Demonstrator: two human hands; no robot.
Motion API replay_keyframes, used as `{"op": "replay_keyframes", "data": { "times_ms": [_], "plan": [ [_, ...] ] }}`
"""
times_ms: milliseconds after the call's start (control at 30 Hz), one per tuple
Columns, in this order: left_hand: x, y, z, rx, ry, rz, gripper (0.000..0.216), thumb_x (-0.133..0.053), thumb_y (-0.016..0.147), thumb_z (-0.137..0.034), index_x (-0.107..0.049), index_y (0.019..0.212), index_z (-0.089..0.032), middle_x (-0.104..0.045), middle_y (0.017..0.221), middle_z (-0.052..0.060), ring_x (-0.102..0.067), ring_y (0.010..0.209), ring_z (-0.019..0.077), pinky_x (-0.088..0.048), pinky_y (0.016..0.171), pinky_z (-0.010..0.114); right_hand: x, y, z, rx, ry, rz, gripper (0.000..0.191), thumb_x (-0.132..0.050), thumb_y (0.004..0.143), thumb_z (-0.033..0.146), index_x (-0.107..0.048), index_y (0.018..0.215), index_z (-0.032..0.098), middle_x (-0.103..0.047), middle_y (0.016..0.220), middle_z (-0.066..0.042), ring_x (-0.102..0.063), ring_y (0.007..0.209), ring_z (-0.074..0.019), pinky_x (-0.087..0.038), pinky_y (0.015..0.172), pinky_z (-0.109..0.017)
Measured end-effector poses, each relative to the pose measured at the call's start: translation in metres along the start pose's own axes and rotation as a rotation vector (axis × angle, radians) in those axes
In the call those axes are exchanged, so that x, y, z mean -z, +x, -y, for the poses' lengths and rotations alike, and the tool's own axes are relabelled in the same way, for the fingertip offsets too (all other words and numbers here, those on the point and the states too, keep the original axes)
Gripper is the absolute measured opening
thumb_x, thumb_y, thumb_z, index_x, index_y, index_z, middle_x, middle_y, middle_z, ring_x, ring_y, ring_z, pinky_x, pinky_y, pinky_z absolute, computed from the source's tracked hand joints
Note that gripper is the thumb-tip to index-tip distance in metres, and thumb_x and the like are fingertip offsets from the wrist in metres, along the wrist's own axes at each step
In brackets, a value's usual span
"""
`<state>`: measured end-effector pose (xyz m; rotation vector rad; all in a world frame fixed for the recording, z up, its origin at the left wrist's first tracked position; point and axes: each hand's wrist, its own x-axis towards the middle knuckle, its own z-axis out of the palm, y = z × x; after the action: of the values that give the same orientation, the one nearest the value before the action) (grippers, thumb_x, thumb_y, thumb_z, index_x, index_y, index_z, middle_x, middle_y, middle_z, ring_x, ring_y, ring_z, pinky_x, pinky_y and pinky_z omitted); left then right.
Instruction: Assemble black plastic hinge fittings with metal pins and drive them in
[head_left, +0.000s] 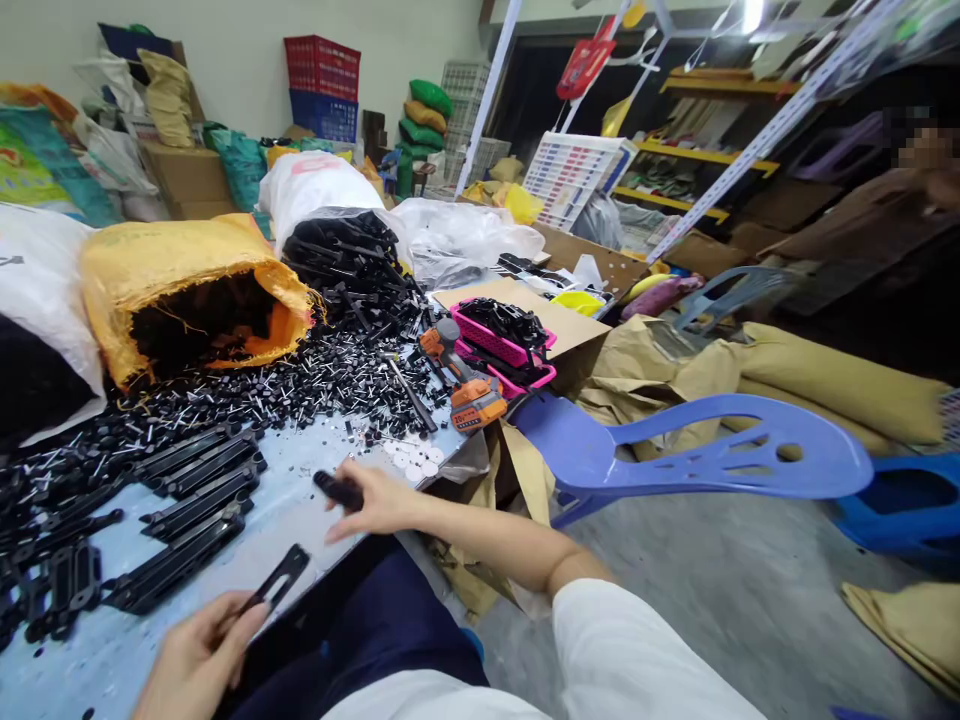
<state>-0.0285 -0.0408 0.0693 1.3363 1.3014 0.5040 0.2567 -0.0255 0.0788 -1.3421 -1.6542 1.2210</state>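
My left hand [196, 652] is low at the table's near edge, fingers closed on a flat black plastic frame piece [279, 578] that sticks up and to the right. My right hand [375, 500] hovers over the pale blue table [300, 500], pinching a short black plastic part [337, 489]. Several long black plastic bars [191, 500] lie in rows between the two hands and to the left. A heap of small black parts with metal pins [300, 385] spreads across the table behind them. Small white discs [415, 458] lie just beyond my right hand.
An orange cordless drill [465, 385] and pink baskets of black parts [506, 340] sit at the table's right end. A yellow sack [165, 270] and a clear bag of black pieces [345, 250] lie behind. Blue plastic chairs [712, 450] stand right; another person sits far right.
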Motion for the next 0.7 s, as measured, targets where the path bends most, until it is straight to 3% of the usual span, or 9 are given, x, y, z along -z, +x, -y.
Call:
{"op": "replay_keyframes", "data": {
  "times_ms": [133,233,300,367,467,533,700],
  "plan": [
    [-0.024,-0.001,-0.006,-0.097,0.042,0.072,0.041,-0.065,0.063,-0.061,-0.066,0.071,-0.02,-0.043,0.041,-0.003,-0.042,0.041,0.0123,-0.035,0.043,0.023,-0.05,0.004,0.007,-0.045,0.482,0.32,0.061,-0.081,0.05,0.046,-0.041,0.087,0.018,-0.06,0.072,0.001,-0.06,0.062,-0.0132,-0.049,0.058,-0.025],
    [-0.022,-0.006,-0.005,-0.15,-0.011,0.206,0.038,-0.067,0.063,-0.057,-0.066,0.069,-0.019,-0.047,0.045,-0.002,-0.043,0.04,0.0114,-0.036,0.042,0.022,-0.063,0.005,0.003,-0.1,0.674,0.44,0.057,-0.081,0.048,0.047,-0.044,0.077,0.015,-0.06,0.064,0.0,-0.059,0.053,-0.0131,-0.05,0.055,-0.027],
    [-0.019,-0.006,-0.001,-0.122,-0.042,0.238,0.04,-0.067,0.061,-0.058,-0.067,0.07,-0.019,-0.05,0.046,-0.001,-0.044,0.038,0.0117,-0.037,0.039,0.023,-0.065,0.005,-0.002,-0.128,0.711,0.402,0.057,-0.081,0.047,0.049,-0.044,0.073,0.014,-0.059,0.063,0.0,-0.057,0.051,-0.0112,-0.05,0.054,-0.026],
    [-0.02,0.0,0.005,-0.089,-0.022,0.142,0.043,-0.066,0.062,-0.06,-0.067,0.076,-0.019,-0.053,0.047,-0.001,-0.046,0.039,0.0129,-0.038,0.039,0.023,-0.064,0.004,-0.006,-0.115,0.682,0.265,0.06,-0.082,0.046,0.048,-0.042,0.076,0.015,-0.057,0.064,0.003,-0.056,0.052,-0.0095,-0.048,0.053,-0.024],
    [-0.026,0.01,0.013,-0.113,0.081,-0.069,0.044,-0.064,0.065,-0.06,-0.067,0.08,-0.018,-0.057,0.05,-0.001,-0.051,0.04,0.0138,-0.042,0.042,0.023,-0.062,-0.002,-0.007,-0.017,0.432,-0.007,0.055,-0.081,0.052,0.044,-0.044,0.082,0.016,-0.05,0.064,0.007,-0.047,0.054,-0.0052,-0.041,0.052,-0.019],
    [-0.03,0.014,0.017,-0.173,0.134,-0.089,0.042,-0.062,0.068,-0.058,-0.066,0.081,-0.018,-0.056,0.049,-0.002,-0.051,0.039,0.013,-0.043,0.042,0.022,-0.059,-0.008,-0.005,0.04,0.29,-0.097,0.049,-0.079,0.057,0.042,-0.049,0.085,0.015,-0.049,0.065,0.006,-0.042,0.056,-0.0044,-0.036,0.051,-0.018],
    [-0.029,0.008,0.018,-0.388,0.104,0.115,0.03,-0.058,0.078,-0.047,-0.064,0.08,-0.017,-0.053,0.046,-0.004,-0.048,0.037,0.0097,-0.039,0.038,0.018,-0.051,-0.024,-0.005,0.012,0.424,0.057,0.056,-0.08,0.051,0.047,-0.057,0.089,0.013,-0.054,0.073,0.001,-0.049,0.064,-0.0081,-0.042,0.059,-0.021]
  ]
}}
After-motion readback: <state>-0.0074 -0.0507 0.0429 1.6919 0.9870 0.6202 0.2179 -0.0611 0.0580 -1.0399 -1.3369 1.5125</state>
